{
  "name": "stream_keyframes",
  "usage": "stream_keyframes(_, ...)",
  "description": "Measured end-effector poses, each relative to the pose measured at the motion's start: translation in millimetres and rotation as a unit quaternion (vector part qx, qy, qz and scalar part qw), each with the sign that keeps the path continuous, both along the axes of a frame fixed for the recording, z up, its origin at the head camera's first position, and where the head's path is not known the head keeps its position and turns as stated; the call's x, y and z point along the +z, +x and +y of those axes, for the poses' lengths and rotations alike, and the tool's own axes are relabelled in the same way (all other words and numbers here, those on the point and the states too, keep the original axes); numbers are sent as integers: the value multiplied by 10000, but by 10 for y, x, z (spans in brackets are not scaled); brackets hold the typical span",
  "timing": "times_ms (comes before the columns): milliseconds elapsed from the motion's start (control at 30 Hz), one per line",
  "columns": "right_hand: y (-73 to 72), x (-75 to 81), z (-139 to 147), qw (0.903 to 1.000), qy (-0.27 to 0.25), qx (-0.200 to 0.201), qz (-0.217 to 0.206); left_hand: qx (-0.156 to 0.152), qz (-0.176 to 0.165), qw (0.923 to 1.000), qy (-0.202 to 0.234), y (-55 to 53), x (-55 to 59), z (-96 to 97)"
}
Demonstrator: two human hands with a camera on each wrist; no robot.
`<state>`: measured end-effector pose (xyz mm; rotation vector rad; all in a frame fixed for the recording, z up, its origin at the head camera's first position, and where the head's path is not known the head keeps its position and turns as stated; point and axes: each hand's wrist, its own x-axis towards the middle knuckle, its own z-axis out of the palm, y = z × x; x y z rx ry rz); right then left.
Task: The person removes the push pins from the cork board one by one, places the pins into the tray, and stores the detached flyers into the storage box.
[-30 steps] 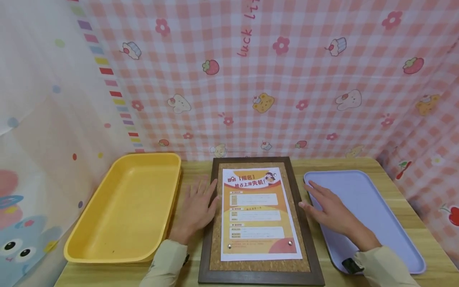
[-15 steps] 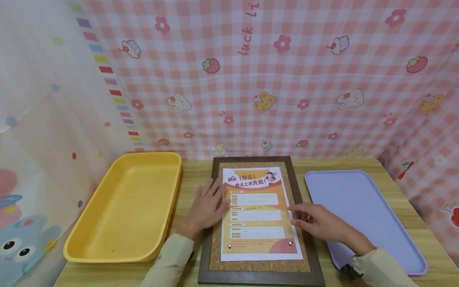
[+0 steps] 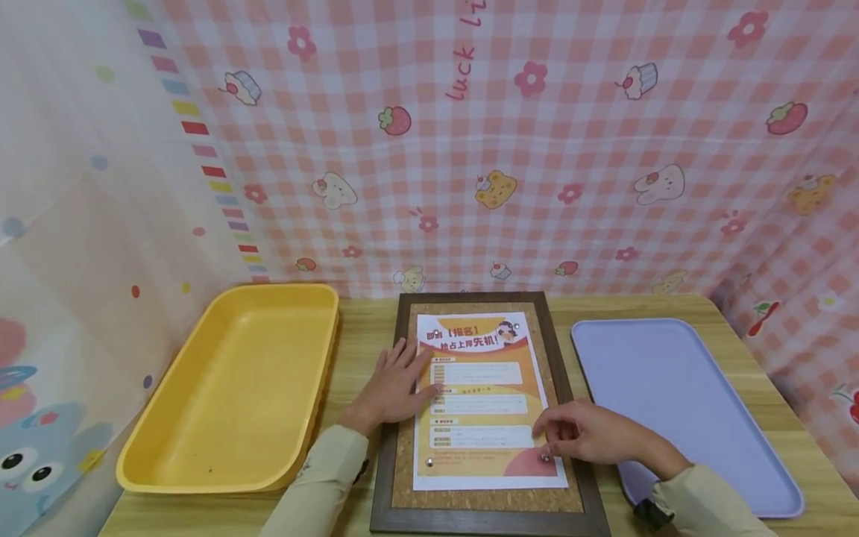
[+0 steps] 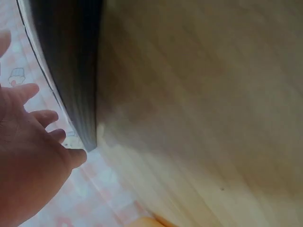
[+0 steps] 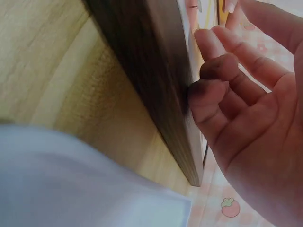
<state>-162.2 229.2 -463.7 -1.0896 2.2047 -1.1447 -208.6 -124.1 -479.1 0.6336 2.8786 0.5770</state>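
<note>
A printed orange-and-white poster [image 3: 476,406] lies on a cork board [image 3: 493,498] with a dark wooden frame [image 3: 564,358]. Small shiny pins show at its corners, among them a lower-left pin [image 3: 430,462] and a lower-right pin [image 3: 545,458]. My left hand [image 3: 392,384] reaches over the frame's left side, fingers spread, fingertips at the poster's left edge. Over the right side of the frame comes my right hand [image 3: 587,432], fingers loosely bent. Its thumb is right by the lower-right pin, and a gap separates thumb and index finger. In the right wrist view, the other fingers [image 5: 210,92] curl near the frame.
A deep yellow tray [image 3: 312,418] stands left of the board on the wooden table [image 3: 362,317]. To the right lies a shallow lavender tray [image 3: 671,373], partly beneath my right forearm. A pink checked curtain [image 3: 429,156] hangs behind the table.
My left hand has shifted right, from beside the frame to the poster's left edge. My right hand has moved from the lavender tray's edge left and down to the lower-right pin.
</note>
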Motion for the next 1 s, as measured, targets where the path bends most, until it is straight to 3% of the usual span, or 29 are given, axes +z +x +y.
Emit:
stream_keyframes(267, -22, -30, 61, 9966, -235, 439, -658, -1, -612, 9981, -101, -19, 9, -29)
stream_keyframes(400, -29, -25, 74, 9943, -210, 485, -922, -67, -731, 9972, -142, -37, 1, -31)
stream_keyframes(1000, 11, -42, 25, 9916, 28, -71, -1290, -216, -996, 9940, -402, -74, -11, -20)
